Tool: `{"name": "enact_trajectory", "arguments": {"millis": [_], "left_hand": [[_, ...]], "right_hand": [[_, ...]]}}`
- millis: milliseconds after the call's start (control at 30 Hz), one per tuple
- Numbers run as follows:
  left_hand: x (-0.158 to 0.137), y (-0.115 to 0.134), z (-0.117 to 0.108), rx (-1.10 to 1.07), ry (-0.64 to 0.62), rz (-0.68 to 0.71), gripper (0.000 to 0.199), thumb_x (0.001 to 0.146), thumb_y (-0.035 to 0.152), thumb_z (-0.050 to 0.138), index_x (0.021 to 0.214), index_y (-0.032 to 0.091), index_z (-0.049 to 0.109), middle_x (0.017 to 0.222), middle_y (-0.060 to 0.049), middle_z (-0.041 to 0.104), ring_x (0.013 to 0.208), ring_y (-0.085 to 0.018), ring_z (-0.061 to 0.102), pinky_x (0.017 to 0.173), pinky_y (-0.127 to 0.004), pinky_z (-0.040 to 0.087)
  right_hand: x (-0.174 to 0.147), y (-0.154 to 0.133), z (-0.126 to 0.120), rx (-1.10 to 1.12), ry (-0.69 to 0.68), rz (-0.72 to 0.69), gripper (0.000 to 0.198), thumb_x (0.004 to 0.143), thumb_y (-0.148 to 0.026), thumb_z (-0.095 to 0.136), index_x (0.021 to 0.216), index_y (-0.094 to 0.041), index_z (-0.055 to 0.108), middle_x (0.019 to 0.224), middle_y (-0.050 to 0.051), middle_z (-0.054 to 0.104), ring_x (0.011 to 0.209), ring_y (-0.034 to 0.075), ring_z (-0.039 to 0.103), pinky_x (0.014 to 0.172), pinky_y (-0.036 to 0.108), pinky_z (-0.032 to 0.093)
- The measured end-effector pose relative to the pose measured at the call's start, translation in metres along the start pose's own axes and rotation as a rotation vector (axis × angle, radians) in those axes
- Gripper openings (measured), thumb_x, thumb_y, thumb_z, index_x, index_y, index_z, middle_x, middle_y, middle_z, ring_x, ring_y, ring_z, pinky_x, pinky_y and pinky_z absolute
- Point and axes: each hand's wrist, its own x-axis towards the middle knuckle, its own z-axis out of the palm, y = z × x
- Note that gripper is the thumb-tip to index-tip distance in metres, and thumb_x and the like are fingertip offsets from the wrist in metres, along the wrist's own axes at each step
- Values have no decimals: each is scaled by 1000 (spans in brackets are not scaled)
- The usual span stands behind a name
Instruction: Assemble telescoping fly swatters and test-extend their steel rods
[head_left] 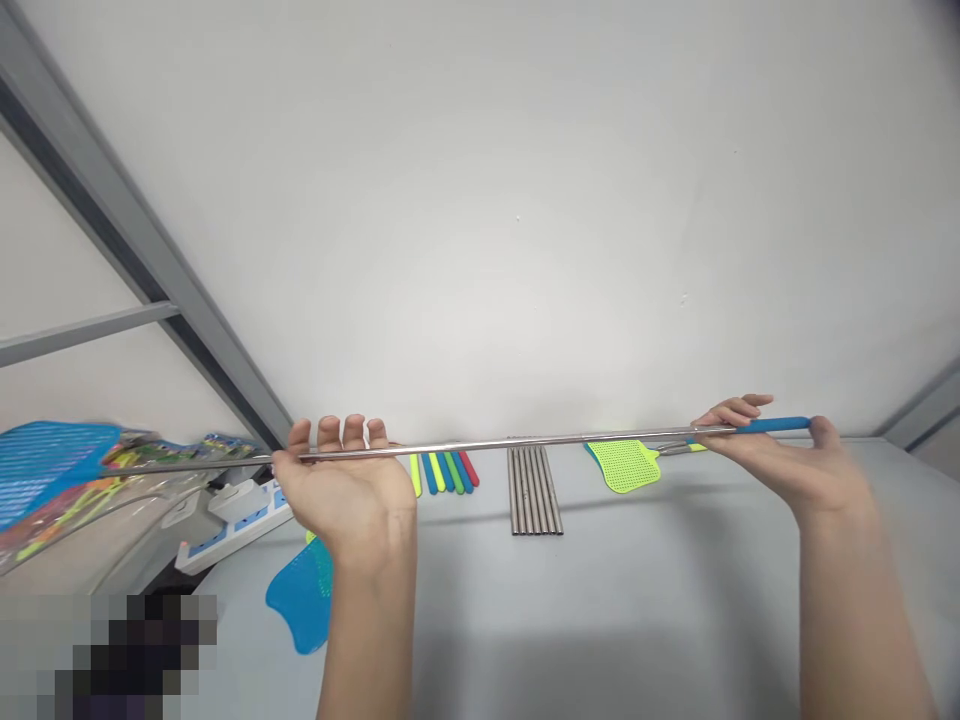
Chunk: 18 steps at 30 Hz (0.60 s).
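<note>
A long fly swatter with its metal rod drawn out stretches level across the head view. Its blue handle [776, 425] is at the right, and the blue slotted head [56, 465] is at the far left. My left hand [352, 485] is palm up and supports the thin rod [480, 447] between thumb and raised fingers. At the other end, my right hand [780, 460] holds the handle, its fingertips by the handle's inner end and its thumb at the outer end. Beneath the rod lie several metal tubes [535, 490] and several coloured handles [446, 472].
A yellow-green swatter head [631, 466] lies right of the tubes. A blue swatter head [300, 595] is partly behind my left forearm. On the left are a white power strip [236, 525] and plastic-bagged items [67, 515]. A grey metal frame [142, 210] stands against the wall.
</note>
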Motion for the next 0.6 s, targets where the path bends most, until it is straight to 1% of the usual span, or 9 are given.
{"name": "enact_trajectory", "arguments": {"millis": [33, 100, 133, 233, 333, 400, 467, 600], "left_hand": [[1, 2, -2, 10, 2, -5, 32, 83, 25, 21, 60, 21, 44, 57, 5, 46, 53, -6, 49, 56, -22, 41], [6, 6, -6, 27, 13, -22, 35, 84, 26, 19, 59, 22, 42, 56, 6, 48, 53, -5, 51, 56, -22, 42], [8, 9, -8, 32, 22, -27, 35, 84, 25, 18, 59, 22, 42, 56, 7, 49, 53, -5, 52, 56, -22, 42], [14, 16, -12, 55, 13, -15, 36, 84, 17, 18, 59, 21, 43, 53, 8, 50, 51, -3, 52, 55, -20, 42], [15, 18, -12, 83, -47, 4, 39, 84, 10, 15, 58, 20, 43, 47, 9, 48, 47, -2, 50, 53, -18, 41], [15, 17, -11, 77, -68, 8, 40, 84, 8, 15, 57, 19, 42, 46, 9, 48, 45, -1, 49, 51, -17, 40], [16, 16, -10, 58, -61, 12, 41, 84, 8, 15, 56, 19, 42, 45, 8, 47, 44, -1, 49, 49, -17, 40], [17, 17, -8, 27, -70, 13, 42, 84, 7, 14, 55, 18, 42, 41, 7, 45, 40, -2, 47, 44, -18, 39]], "right_hand": [[3, -6, -4, 35, -2, 67, 39, 74, -58, 11, 64, -23, 25, 63, -1, 31, 48, 15, 35, 41, 34, 29], [8, -18, -12, 180, 14, 213, 44, 71, -58, 4, 71, -22, 29, 64, 0, 31, 48, 15, 35, 41, 35, 30], [10, -24, -16, 242, 6, 227, 43, 70, -58, 5, 73, -22, 30, 63, 1, 31, 49, 15, 36, 40, 36, 31], [12, -38, -26, 330, -58, 159, 31, 70, -50, 13, 70, -23, 28, 61, 1, 32, 50, 17, 37, 40, 36, 31], [11, -45, -31, 394, -17, 137, 21, 68, -44, 19, 74, -23, 22, 59, 1, 34, 47, 17, 35, 38, 36, 31], [11, -46, -33, 411, 47, 152, 21, 67, -42, 20, 76, -24, 19, 60, 1, 35, 46, 17, 34, 37, 36, 30], [12, -46, -33, 409, 93, 171, 22, 67, -43, 19, 77, -24, 17, 60, 0, 33, 45, 17, 33, 37, 36, 30], [16, -45, -34, 404, 114, 170, 25, 65, -45, 21, 78, -23, 17, 61, 0, 34, 45, 16, 32, 37, 36, 30]]}}
